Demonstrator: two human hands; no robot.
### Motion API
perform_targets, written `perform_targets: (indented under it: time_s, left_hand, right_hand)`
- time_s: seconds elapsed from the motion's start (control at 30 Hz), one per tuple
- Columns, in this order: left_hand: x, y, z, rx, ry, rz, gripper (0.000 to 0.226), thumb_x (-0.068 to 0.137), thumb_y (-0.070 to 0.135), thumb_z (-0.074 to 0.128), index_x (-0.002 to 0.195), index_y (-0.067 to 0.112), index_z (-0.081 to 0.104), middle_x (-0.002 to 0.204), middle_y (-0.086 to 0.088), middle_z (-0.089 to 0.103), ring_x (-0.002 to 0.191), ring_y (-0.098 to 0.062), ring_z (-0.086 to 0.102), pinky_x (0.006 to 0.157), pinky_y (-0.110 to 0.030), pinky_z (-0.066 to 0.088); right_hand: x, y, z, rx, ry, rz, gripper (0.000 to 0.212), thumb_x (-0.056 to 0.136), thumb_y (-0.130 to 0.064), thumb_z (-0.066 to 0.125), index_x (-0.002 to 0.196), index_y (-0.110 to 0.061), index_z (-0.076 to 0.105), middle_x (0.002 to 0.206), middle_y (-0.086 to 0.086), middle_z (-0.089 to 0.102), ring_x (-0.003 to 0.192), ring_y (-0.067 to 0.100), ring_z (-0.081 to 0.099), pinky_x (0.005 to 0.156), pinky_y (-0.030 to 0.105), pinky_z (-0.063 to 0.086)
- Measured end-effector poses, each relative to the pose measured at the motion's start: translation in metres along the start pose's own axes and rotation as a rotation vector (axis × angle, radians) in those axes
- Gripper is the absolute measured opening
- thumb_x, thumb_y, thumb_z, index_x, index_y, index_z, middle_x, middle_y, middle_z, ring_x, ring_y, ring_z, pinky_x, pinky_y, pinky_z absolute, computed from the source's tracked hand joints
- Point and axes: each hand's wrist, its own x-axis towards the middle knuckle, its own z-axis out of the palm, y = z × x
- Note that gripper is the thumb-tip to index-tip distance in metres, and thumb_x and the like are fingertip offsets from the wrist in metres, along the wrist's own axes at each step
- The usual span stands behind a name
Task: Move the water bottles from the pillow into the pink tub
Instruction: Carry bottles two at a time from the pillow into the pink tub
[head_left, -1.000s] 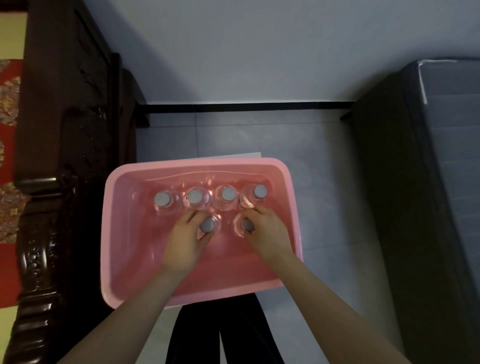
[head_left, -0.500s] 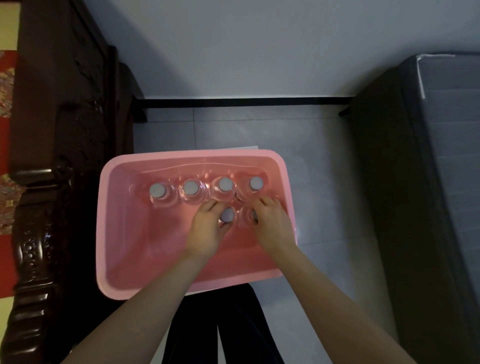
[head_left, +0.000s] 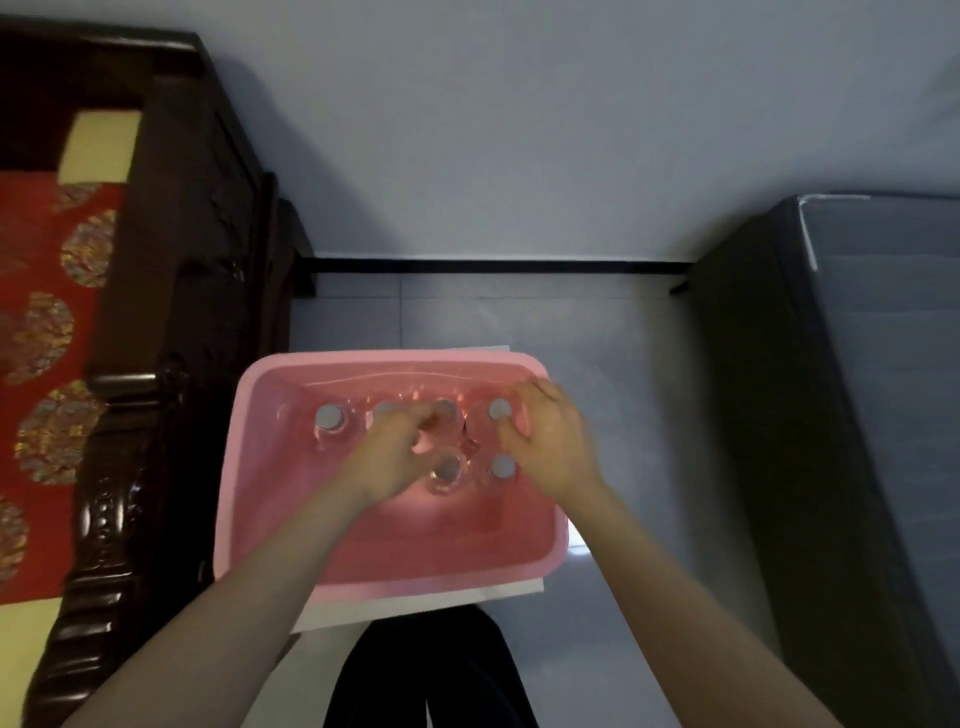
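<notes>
The pink tub (head_left: 235, 467) sits on the floor below me. Several clear water bottles with grey caps stand upright inside: a back row starting with one at the left (head_left: 330, 416), and two in front, the front-left bottle (head_left: 447, 471) and the front-right bottle (head_left: 503, 466). My left hand (head_left: 392, 457) hovers over the middle of the tub, fingers loose, blurred, hiding part of the back row. Near the tub's right wall my right hand (head_left: 553, 441) has its fingers apart and holds nothing. No pillow is in view.
A white sheet (head_left: 415, 608) lies under the tub on the grey tiled floor. A dark carved wooden bed frame (head_left: 156, 364) with red patterned bedding (head_left: 41, 338) stands on the left. A dark mattress-like block (head_left: 857, 415) fills the right. My dark trousers (head_left: 431, 675) are below the tub.
Both hands have let go of the two front bottles and lifted away, the right one toward the tub's right wall. The two bottles now stand on their own in the front row.
</notes>
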Motion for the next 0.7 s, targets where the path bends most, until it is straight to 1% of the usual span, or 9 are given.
perform_targets:
  time_s: [0.07, 0.17, 0.23, 0.3, 0.33, 0.53, 0.6, 0.67, 0.7]
  left_hand:
    - [-0.002, 0.024, -0.043, 0.036, 0.229, 0.049, 0.043, 0.085, 0.034, 0.066, 0.121, 0.011, 0.06, 0.117, -0.006, 0.064, 0.104, -0.021, 0.059, 0.093, -0.028, 0.044]
    - [-0.013, 0.053, -0.115, 0.212, 0.61, 0.191, 0.054, 0.091, 0.037, 0.053, 0.137, 0.01, 0.046, 0.146, -0.013, 0.042, 0.137, -0.026, 0.034, 0.114, -0.029, 0.022]
    - [-0.031, 0.065, -0.156, 0.342, 0.688, 0.239, 0.06, 0.095, 0.036, 0.048, 0.147, 0.014, 0.03, 0.158, -0.01, 0.019, 0.147, -0.025, 0.011, 0.119, -0.04, 0.012]
    - [-0.051, 0.073, -0.188, 0.428, 0.716, 0.238, 0.065, 0.095, 0.039, 0.045, 0.151, 0.018, 0.019, 0.16, -0.007, 0.006, 0.148, -0.024, 0.001, 0.118, -0.052, 0.01]
    - [-0.069, 0.075, -0.203, 0.451, 0.748, 0.225, 0.067, 0.095, 0.041, 0.044, 0.151, 0.019, 0.016, 0.161, -0.006, 0.003, 0.148, -0.023, -0.001, 0.117, -0.052, 0.009]
    - [-0.195, 0.066, -0.243, 0.363, 0.949, 0.019, 0.072, 0.092, 0.047, 0.043, 0.152, 0.022, 0.013, 0.161, 0.003, 0.008, 0.147, -0.012, 0.001, 0.118, -0.05, 0.006]
    - [-0.261, 0.058, -0.259, 0.259, 1.097, -0.077, 0.07, 0.094, 0.047, 0.046, 0.152, 0.026, 0.013, 0.158, 0.01, 0.012, 0.147, -0.011, 0.009, 0.118, -0.049, 0.016]
    - [-0.322, 0.05, -0.27, 0.146, 1.225, -0.196, 0.068, 0.093, 0.042, 0.051, 0.151, 0.03, 0.016, 0.153, 0.017, 0.018, 0.142, -0.014, 0.024, 0.11, -0.039, 0.031]
    - [-0.356, 0.044, -0.274, 0.098, 1.301, -0.237, 0.068, 0.092, 0.04, 0.053, 0.15, 0.03, 0.019, 0.149, 0.019, 0.022, 0.137, -0.009, 0.028, 0.106, -0.033, 0.033]
  right_hand:
    - [0.012, -0.011, -0.022, 0.011, 0.104, -0.063, 0.061, 0.084, -0.046, 0.036, 0.126, -0.008, 0.058, 0.13, 0.01, 0.058, 0.123, 0.03, 0.049, 0.099, 0.041, 0.044]
    - [0.034, -0.044, -0.058, -0.04, 0.224, -0.198, 0.065, 0.093, -0.047, 0.029, 0.144, -0.008, 0.039, 0.153, 0.01, 0.035, 0.144, 0.026, 0.026, 0.118, 0.042, 0.019]
    - [0.042, -0.074, -0.079, -0.074, 0.291, -0.289, 0.063, 0.097, -0.047, 0.028, 0.148, -0.011, 0.031, 0.158, 0.007, 0.024, 0.148, 0.023, 0.015, 0.12, 0.041, 0.008]
    - [0.047, -0.1, -0.092, -0.094, 0.351, -0.351, 0.062, 0.097, -0.046, 0.028, 0.15, -0.013, 0.028, 0.159, 0.006, 0.019, 0.148, 0.022, 0.011, 0.12, 0.041, 0.004]
    - [0.047, -0.117, -0.097, -0.094, 0.364, -0.389, 0.062, 0.098, -0.046, 0.028, 0.15, -0.013, 0.026, 0.16, 0.005, 0.018, 0.149, 0.021, 0.009, 0.12, 0.04, 0.003]
    - [0.013, -0.198, -0.096, 0.013, 0.284, -0.54, 0.067, 0.095, -0.05, 0.026, 0.151, -0.014, 0.021, 0.161, 0.004, 0.015, 0.149, 0.018, 0.007, 0.121, 0.038, 0.005]
    - [-0.007, -0.243, -0.09, 0.079, 0.22, -0.627, 0.067, 0.096, -0.05, 0.029, 0.152, -0.015, 0.019, 0.161, 0.002, 0.013, 0.148, 0.016, 0.008, 0.121, 0.037, 0.008]
    - [-0.029, -0.286, -0.081, 0.147, 0.167, -0.702, 0.064, 0.098, -0.047, 0.037, 0.152, -0.018, 0.018, 0.161, -0.002, 0.012, 0.148, 0.013, 0.008, 0.121, 0.037, 0.012]
    - [-0.042, -0.31, -0.074, 0.176, 0.137, -0.739, 0.063, 0.098, -0.045, 0.04, 0.151, -0.019, 0.019, 0.161, -0.004, 0.012, 0.148, 0.012, 0.008, 0.12, 0.038, 0.014]
